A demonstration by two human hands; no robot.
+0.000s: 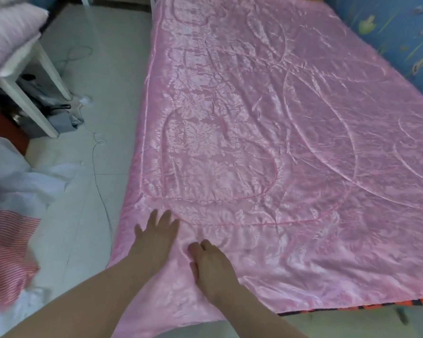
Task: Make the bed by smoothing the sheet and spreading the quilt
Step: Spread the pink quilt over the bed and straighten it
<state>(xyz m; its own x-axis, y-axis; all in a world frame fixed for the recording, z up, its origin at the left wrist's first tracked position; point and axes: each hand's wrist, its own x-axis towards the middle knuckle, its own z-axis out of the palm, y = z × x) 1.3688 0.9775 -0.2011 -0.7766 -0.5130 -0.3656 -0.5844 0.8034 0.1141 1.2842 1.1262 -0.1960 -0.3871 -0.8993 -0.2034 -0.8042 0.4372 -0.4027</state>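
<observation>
Pink satin quilt (266, 142) spread over the whole bed (352, 309), near left corner draped off the edge. Left hand (156, 230) flat on it, fingers (167, 215) splayed, gripping nothing; right hand (210, 267) just beside, fingers bent onto the cloth, pinching or only pressing impossible to tell. Risk: slippery fabric sliding floorward or bunching under a hard push. No readable writing.

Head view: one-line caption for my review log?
Left hand flat, right hand beside it, on the near corner of the spread-out pink quilt.
</observation>
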